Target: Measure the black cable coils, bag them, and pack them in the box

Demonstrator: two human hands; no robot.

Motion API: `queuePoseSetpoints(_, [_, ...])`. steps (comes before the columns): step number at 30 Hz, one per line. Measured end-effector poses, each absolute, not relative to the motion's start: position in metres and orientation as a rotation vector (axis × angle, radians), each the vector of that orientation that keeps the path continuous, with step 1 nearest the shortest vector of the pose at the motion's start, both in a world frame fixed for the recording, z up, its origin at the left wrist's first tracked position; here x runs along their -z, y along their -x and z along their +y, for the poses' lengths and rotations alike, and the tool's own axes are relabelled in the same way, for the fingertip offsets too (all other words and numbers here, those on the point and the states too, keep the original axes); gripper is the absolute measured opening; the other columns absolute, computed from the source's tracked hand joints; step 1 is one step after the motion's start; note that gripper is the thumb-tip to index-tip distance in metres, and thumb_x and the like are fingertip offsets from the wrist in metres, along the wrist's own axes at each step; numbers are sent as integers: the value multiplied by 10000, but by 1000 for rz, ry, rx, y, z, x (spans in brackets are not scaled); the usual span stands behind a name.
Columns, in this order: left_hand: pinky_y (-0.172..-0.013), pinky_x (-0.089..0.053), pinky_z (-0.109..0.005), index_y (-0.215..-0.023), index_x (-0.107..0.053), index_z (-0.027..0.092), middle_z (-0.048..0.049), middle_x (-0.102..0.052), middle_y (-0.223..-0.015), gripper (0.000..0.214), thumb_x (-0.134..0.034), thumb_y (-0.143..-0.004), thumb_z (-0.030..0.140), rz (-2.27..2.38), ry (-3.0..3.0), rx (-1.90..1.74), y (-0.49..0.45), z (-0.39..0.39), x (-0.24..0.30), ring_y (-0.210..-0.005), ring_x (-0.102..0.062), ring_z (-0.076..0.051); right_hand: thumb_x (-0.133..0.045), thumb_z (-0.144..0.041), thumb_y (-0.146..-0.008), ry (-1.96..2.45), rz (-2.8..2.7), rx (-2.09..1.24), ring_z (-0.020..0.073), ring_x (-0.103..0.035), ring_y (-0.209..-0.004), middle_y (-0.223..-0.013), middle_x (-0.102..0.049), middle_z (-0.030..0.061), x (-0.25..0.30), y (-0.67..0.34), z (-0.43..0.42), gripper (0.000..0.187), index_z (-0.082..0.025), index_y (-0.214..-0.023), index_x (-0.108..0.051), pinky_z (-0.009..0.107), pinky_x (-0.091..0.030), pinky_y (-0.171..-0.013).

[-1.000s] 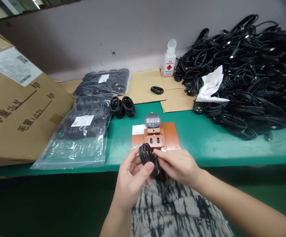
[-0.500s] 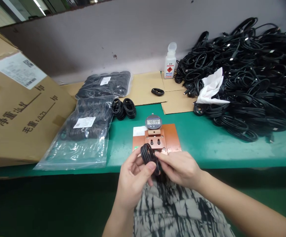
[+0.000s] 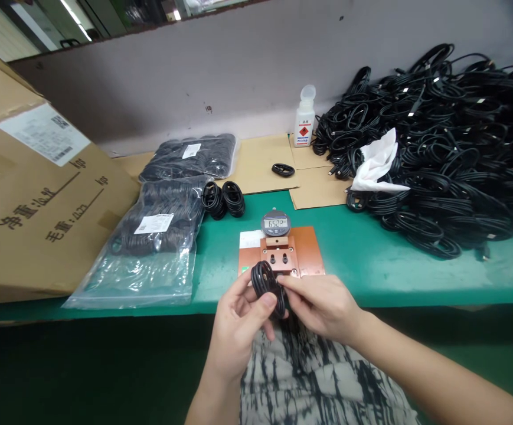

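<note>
A cardboard box (image 3: 30,200), bagged cables (image 3: 150,236), a solvent bottle (image 3: 304,118) and a white cloth (image 3: 378,162)

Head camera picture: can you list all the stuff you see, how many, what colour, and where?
coiled cable: one, black, held in both hands
gauge fixture: one, copper-brown with round digital dial, on the green table
loose cable pile: many, black, right
white cloth: one, on the pile
bottle: one, white, by the wall
bagged cables: two clear bags, left
small coils: two, black, beside the bags
cardboard box: one, brown, far left
left hand: gripping the coil
right hand: pinching the coil
</note>
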State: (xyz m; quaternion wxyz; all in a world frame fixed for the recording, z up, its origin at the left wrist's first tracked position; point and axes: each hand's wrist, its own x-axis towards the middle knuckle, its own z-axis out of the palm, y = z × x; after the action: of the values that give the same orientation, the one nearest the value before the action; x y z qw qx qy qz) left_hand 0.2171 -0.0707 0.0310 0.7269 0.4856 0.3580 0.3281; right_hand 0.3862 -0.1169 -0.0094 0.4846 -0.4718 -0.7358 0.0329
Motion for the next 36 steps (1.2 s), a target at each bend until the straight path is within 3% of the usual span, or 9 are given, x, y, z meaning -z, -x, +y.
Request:
queuePoseSetpoints(8, [-395,-445,-145,-1048,-642,166,-34,-651,-709,282,-702,-821,322,804,-1021,-771,-218,-76,-27,-656,-661,-162,-533,-54,-877,1147,-1756,-102,144,-678,-572,-745,-748,44,6,-386,-116,304,-129,-1164,-597,260,-559,-529])
queuePoseSetpoints(24, [-405,-464,-175,-1062,-651,157,-37,-628,-703,330,-723,-795,337,828,-1025,-751,-216,-74,-25,-657,-633,-173,-531,-30,-864,1118,-1722,-149,143,-661,-547,-710,-731,18,4,-384,-116,360,-156,-1199,-572,262,-552,-523])
queuePoseSetpoints(36, [-349,-447,-177,-1045,-686,160,-45,-629,-588,457,-813,-674,394,890,-925,-833,-219,-74,-21,-586,-647,-212,-479,4,-851,1044,-1717,-194,147,-638,-507,-665,-705,11,0,-380,-111,415,-149,-1234,-524,261,-532,-510])
